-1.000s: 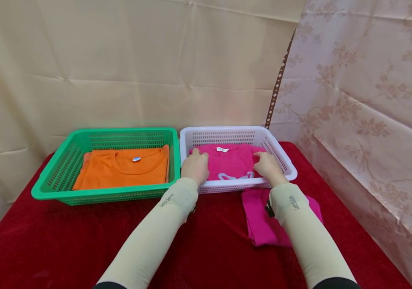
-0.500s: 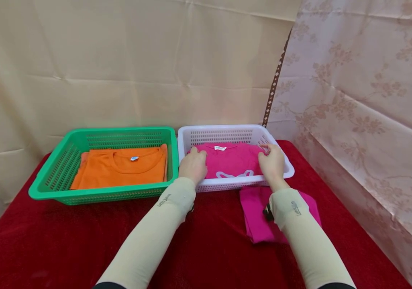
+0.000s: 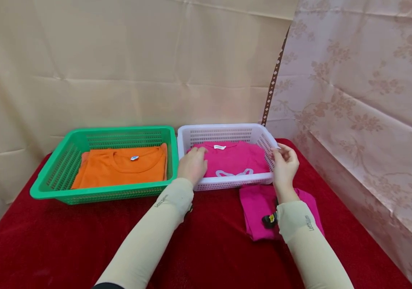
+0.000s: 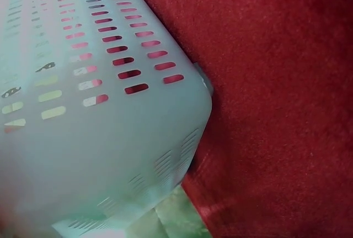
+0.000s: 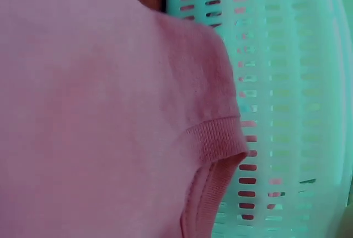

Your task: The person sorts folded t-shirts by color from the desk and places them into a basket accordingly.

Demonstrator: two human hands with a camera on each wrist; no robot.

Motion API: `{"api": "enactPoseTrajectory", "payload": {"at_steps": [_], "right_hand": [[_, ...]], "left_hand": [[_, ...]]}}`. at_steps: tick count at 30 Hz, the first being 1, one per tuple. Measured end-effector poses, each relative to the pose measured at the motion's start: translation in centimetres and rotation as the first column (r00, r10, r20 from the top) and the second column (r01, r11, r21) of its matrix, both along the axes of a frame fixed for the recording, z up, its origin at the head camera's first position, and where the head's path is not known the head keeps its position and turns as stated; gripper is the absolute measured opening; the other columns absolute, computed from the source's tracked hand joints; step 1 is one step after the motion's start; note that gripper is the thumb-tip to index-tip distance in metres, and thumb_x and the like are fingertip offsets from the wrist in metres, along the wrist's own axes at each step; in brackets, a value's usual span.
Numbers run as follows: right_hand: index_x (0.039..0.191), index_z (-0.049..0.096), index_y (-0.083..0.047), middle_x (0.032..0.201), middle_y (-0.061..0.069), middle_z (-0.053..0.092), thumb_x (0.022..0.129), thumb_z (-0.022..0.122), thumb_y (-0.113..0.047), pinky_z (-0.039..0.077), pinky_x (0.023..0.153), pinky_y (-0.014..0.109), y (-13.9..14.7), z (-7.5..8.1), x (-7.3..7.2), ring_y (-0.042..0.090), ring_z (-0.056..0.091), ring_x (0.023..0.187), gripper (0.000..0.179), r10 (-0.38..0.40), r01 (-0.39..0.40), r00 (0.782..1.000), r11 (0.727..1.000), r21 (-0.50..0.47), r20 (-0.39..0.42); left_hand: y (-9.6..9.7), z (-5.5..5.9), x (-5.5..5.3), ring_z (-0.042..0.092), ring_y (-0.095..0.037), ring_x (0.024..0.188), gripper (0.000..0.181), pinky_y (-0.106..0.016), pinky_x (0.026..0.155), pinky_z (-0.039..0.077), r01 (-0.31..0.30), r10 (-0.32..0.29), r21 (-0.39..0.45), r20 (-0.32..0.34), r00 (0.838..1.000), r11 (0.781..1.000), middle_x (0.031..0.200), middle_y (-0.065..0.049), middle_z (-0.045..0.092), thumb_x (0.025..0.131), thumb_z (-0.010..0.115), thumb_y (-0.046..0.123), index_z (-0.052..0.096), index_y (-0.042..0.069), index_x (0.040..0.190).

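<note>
Now the right hand (image 3: 284,165) has left the folded pink fabric shirt (image 3: 236,157) and pinches the right rim of the white perforated plastic basket (image 3: 235,180); the left hand's (image 3: 192,164) grip is unclear. The shirt, inside, looks settled.

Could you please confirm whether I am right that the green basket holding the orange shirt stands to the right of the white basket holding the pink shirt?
Not quite: the head view shows the green basket, holding the orange shirt, standing to the left of the white basket holding the pink shirt.
</note>
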State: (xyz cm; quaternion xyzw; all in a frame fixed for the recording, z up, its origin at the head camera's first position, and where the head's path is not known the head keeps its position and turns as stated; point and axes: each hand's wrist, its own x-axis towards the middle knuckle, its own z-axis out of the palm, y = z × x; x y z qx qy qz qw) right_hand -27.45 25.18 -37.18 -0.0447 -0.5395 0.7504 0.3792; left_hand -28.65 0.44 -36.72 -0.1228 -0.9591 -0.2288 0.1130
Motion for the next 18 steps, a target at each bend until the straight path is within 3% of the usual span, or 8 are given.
{"api": "enactPoseTrajectory", "payload": {"at_steps": [4, 9, 15, 18], "right_hand": [[0.098, 0.068, -0.003, 0.072, 0.001, 0.067, 0.088, 0.061, 0.013, 0.057, 0.064, 0.02, 0.2, -0.1, 1.2, 0.009, 0.066, 0.059, 0.02, 0.056, -0.056, 0.998, 0.997, -0.047, -0.001], [0.097, 0.068, -0.004, 0.072, 0.003, 0.069, 0.09, 0.06, 0.012, 0.058, 0.063, 0.022, 1.0, -0.1, 2.7, 0.011, 0.067, 0.058, 0.019, 0.145, -0.141, 0.989, 0.982, -0.123, 0.029], [0.1, 0.067, -0.002, 0.074, 0.004, 0.069, 0.092, 0.059, 0.009, 0.057, 0.06, 0.023, 2.1, 0.1, 5.2, 0.012, 0.067, 0.059, 0.016, 0.165, -0.152, 0.982, 0.98, -0.13, 0.096], [0.098, 0.068, -0.004, 0.075, 0.005, 0.07, 0.092, 0.06, 0.008, 0.058, 0.059, 0.023, 2.8, 0.3, 6.5, 0.013, 0.068, 0.058, 0.016, 0.141, -0.126, 0.982, 0.985, -0.118, 0.127]], "left_hand": [[-0.1, -0.1, 0.1, 0.067, -0.028, 0.106, 0.032, -0.043, 0.09, 0.056, 0.02, -0.019, 0.026, -0.024, 1.0, 0.999, 0.118, -0.011, 0.067, 0.096, 0.063, 0.024, 0.064, 0.011, 0.126], [-0.5, -0.4, 0.9, 0.066, -0.021, 0.104, 0.036, -0.038, 0.091, 0.056, 0.094, -0.082, 0.145, -0.089, 0.993, 0.985, 0.114, -0.005, 0.069, 0.098, 0.059, 0.039, 0.065, 0.014, 0.124], [-1.0, -1.4, 2.8, 0.062, -0.017, 0.095, 0.031, -0.033, 0.087, 0.056, 0.216, -0.156, 0.333, -0.197, 0.968, 0.918, 0.103, -0.002, 0.068, 0.097, 0.063, 0.035, 0.068, 0.012, 0.117], [-0.9, -1.8, 3.6, 0.06, -0.016, 0.093, 0.026, -0.032, 0.083, 0.055, 0.293, -0.182, 0.387, -0.299, 0.937, 0.874, 0.099, -0.003, 0.068, 0.096, 0.065, 0.029, 0.069, 0.01, 0.113]]}}
